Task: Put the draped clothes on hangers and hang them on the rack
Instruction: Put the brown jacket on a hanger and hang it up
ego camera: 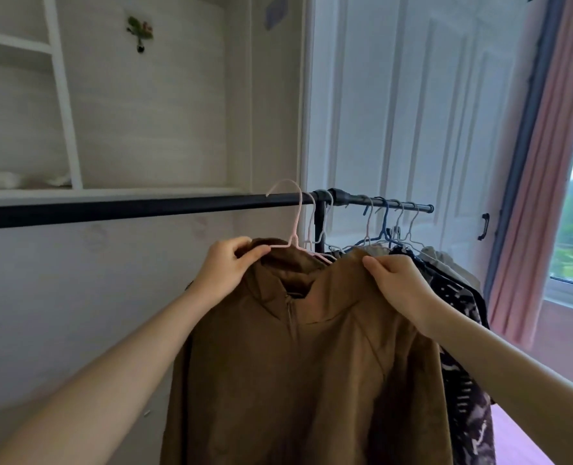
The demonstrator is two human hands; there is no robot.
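both hands hold up a brown jacket (pixel 298 357). left hand (pixel 226 263) pinches its collar w/ the pink hanger (pixel 293 226). right hand (pixel 397 280) pinches the other shoulder. hanger hook is up by the black rack bar (pixel 144 208), near its right end; can't tell if it's on. bar's left part is bare. more clothes (pixel 459 297) on hangers crowd the right end, just beside the jacket. white shelf (pixel 110 191) behind; pink curtain (pixel 533 196) far right.

We've got both arms up & out front, left hand (pixel 226 261) pinching w/ curled fingers, right hand (pixel 394 275) pinching too, thumb & fingertips together.
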